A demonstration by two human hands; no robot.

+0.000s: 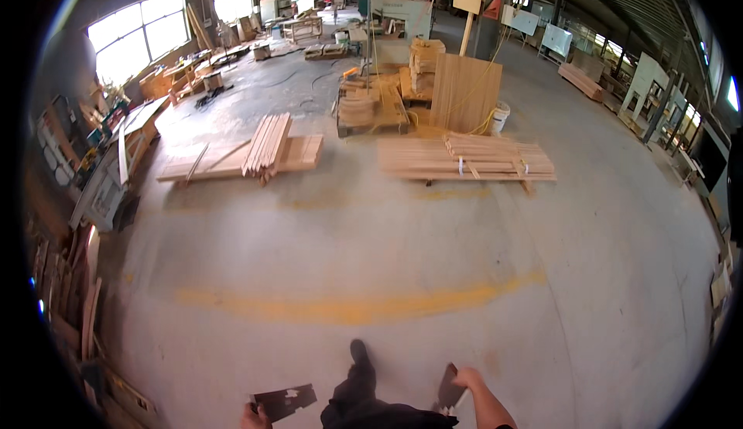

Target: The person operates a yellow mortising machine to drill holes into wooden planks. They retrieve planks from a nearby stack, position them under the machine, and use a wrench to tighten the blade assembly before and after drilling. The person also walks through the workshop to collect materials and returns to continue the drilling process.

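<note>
At the lower edge, my left hand (254, 416) is closed on one end of a dark, flat, roughly rectangular plate with pale patches (288, 401). Its exact kind I cannot make out. On the other side of my legs, my right hand (467, 378) is closed on a dark, narrow flat piece (450, 389) that hangs downward. Something pale shows at its lower end, partly cut off by my dark clothing. Both things are held above the concrete floor (433, 251), well apart from each other. One dark shoe (359, 351) is stretched forward between them.
Ahead lie two low stacks of boards, a left one (298, 152) and a right one (480, 158). Behind stand a pallet of wooden pieces (360, 110), an upright panel (464, 92) and a white bucket (501, 118). A workbench (128, 146) lines the left; a yellow stripe (371, 310) crosses the floor.
</note>
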